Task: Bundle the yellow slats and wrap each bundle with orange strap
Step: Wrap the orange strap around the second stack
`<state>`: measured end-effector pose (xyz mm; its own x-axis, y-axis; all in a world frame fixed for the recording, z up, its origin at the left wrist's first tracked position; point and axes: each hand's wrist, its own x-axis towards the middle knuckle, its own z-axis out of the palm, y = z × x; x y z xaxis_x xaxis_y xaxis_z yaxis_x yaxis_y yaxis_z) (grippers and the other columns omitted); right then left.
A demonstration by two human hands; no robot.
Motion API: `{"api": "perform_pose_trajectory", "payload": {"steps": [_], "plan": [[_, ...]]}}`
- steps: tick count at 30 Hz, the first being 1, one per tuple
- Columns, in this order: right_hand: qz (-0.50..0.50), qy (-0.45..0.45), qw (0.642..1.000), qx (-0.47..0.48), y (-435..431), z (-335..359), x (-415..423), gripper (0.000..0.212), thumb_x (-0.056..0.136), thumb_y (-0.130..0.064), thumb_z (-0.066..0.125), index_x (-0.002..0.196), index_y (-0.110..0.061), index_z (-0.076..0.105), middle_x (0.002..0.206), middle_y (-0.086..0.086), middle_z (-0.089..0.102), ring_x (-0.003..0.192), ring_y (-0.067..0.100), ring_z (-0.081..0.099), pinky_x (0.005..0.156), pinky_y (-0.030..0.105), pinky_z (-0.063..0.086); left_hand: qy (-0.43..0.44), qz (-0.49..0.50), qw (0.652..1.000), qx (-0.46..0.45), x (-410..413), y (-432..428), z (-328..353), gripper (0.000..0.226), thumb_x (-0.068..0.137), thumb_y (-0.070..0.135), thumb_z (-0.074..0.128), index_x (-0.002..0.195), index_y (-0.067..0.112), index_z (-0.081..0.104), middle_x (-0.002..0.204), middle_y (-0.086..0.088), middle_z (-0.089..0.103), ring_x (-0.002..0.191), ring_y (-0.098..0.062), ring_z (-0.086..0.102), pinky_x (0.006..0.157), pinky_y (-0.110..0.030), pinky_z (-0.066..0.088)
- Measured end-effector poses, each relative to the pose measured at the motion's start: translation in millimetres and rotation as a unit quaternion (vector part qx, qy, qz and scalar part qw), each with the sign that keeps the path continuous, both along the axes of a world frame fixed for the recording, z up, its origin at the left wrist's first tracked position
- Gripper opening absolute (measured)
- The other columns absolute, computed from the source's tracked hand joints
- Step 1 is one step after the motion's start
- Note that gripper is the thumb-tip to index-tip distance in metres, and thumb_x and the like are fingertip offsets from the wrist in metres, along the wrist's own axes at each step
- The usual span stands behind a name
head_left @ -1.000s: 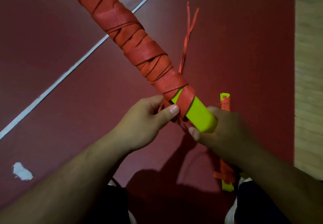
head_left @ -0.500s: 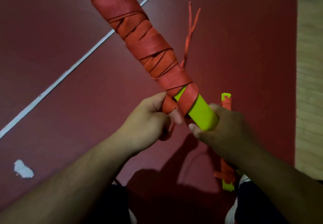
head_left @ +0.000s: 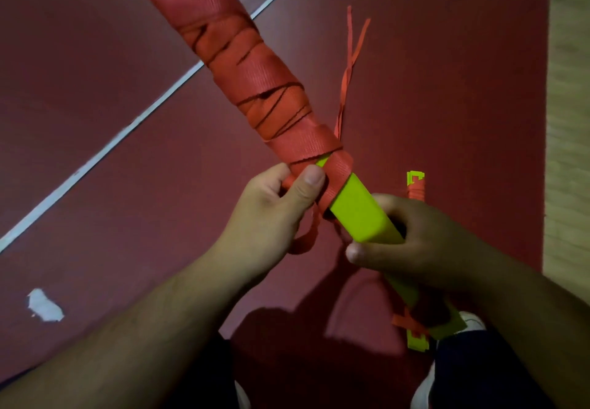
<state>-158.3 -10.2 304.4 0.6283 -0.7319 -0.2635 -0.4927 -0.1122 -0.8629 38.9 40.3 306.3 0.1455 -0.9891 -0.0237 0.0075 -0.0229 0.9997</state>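
- Orange strap covers most of the slat bundle; short yellow end left bare
- Left hand pinches strap at bundle's last turn; right hand grips bare end

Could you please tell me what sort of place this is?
Probably an indoor sports floor: a dark red surface with white painted lines, and pale wood flooring alongside.
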Motion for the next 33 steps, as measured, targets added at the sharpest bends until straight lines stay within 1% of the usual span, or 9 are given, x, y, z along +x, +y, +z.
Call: {"api": "perform_pose_trajectory", "payload": {"steps": [2, 5, 10, 14, 19, 22, 25, 28, 33], "plan": [[0.041, -0.061, 0.992, 0.105, -2, 5, -2, 0.048, 0.065, -0.045, 0.08, 0.105, -0.023, 0.065, 0.094, 0.008, 0.073, 0.087, 0.024, 0.072, 0.082, 0.045, 0.056, 0.028, -0.025, 0.999, -0.024, 4, -2, 3, 0.036, 0.086, 0.057, 0.064, 0.067, 0.028, 0.055, 0.056, 0.007, 0.039, 0.048, -0.01, 0.031, 0.046, -0.023, 0.027], [0.057, -0.069, 0.979, 0.185, 4, 5, 0, 0.048, 0.067, -0.028, 0.082, 0.109, -0.012, 0.064, 0.083, 0.011, 0.073, 0.074, 0.025, 0.071, 0.073, 0.046, 0.057, 0.026, -0.05, 0.997, -0.043, 6, -3, 6, 0.047, 0.078, 0.071, 0.062, 0.075, 0.025, 0.055, 0.061, -0.005, 0.037, 0.051, -0.015, 0.031, 0.048, -0.027, 0.025], [-0.023, -0.012, 1.0, 0.014, 10, -2, 8, 0.036, 0.072, -0.034, 0.077, 0.081, -0.003, 0.061, 0.063, 0.016, 0.063, 0.058, 0.033, 0.063, 0.058, 0.043, 0.052, -0.026, -0.029, 0.998, -0.043, 4, -2, 9, 0.041, 0.086, 0.06, 0.051, 0.069, 0.023, 0.051, 0.056, 0.004, 0.037, 0.046, -0.006, 0.033, 0.044, -0.017, 0.032], [-0.08, 0.027, 0.994, -0.075, 13, -4, 8, 0.035, 0.077, -0.032, 0.079, 0.064, -0.014, 0.052, 0.049, -0.005, 0.049, 0.045, 0.01, 0.044, 0.047, 0.027, 0.034, -0.058, 0.012, 0.998, -0.035, -3, -3, 14, 0.038, 0.094, 0.031, 0.047, 0.066, 0.004, 0.047, 0.054, -0.001, 0.034, 0.039, -0.001, 0.036, 0.042, -0.006, 0.032], [-0.135, 0.044, 0.982, -0.122, 18, -6, 14, 0.027, 0.076, -0.037, 0.075, 0.07, -0.018, 0.057, 0.058, 0.002, 0.057, 0.056, 0.018, 0.054, 0.053, 0.033, 0.04, -0.179, 0.057, 0.979, -0.074, -2, -6, 6, 0.056, 0.098, 0.052, 0.05, 0.068, 0.004, 0.048, 0.051, 0.012, 0.042, 0.047, -0.002, 0.036, 0.048, -0.017, 0.028], [-0.16, 0.053, 0.978, -0.124, 18, -6, 16, 0.027, 0.076, -0.039, 0.076, 0.075, -0.017, 0.06, 0.062, 0.004, 0.06, 0.056, 0.017, 0.055, 0.056, 0.037, 0.043, -0.102, 0.027, 0.993, -0.053, -5, -5, 11, 0.051, 0.097, 0.047, 0.049, 0.075, 0.001, 0.05, 0.049, 0.014, 0.042, 0.043, -0.001, 0.037, 0.046, -0.013, 0.031], [-0.175, 0.077, 0.969, -0.159, 21, -10, 19, 0.027, 0.076, -0.042, 0.074, 0.08, -0.019, 0.06, 0.062, 0.0, 0.059, 0.06, 0.017, 0.056, 0.058, 0.037, 0.044, -0.135, 0.007, 0.99, -0.033, -5, -2, 11, 0.058, 0.085, 0.067, 0.054, 0.085, 0.009, 0.06, 0.053, 0.015, 0.042, 0.049, -0.002, 0.036, 0.049, -0.02, 0.033], [-0.157, 0.108, 0.962, -0.193, 21, -11, 20, 0.03, 0.075, -0.049, 0.07, 0.083, -0.024, 0.056, 0.067, -0.004, 0.06, 0.067, 0.017, 0.057, 0.061, 0.036, 0.046, -0.115, 0.055, 0.992, -0.006, -10, -2, 9, 0.045, 0.083, 0.058, 0.066, 0.079, 0.014, 0.061, 0.053, 0.014, 0.042, 0.05, -0.003, 0.038, 0.05, -0.028, 0.044], [-0.018, 0.031, 0.999, -0.005, -1, 8, 6, 0.04, 0.064, -0.053, 0.08, 0.09, -0.029, 0.062, 0.072, -0.006, 0.065, 0.063, 0.004, 0.058, 0.06, 0.021, 0.045, -0.031, 0.027, 0.999, -0.018, -5, -2, 11, 0.033, 0.092, 0.035, 0.062, 0.068, 0.018, 0.048, 0.049, 0.013, 0.037, 0.042, -0.001, 0.031, 0.043, -0.014, 0.028]]}}
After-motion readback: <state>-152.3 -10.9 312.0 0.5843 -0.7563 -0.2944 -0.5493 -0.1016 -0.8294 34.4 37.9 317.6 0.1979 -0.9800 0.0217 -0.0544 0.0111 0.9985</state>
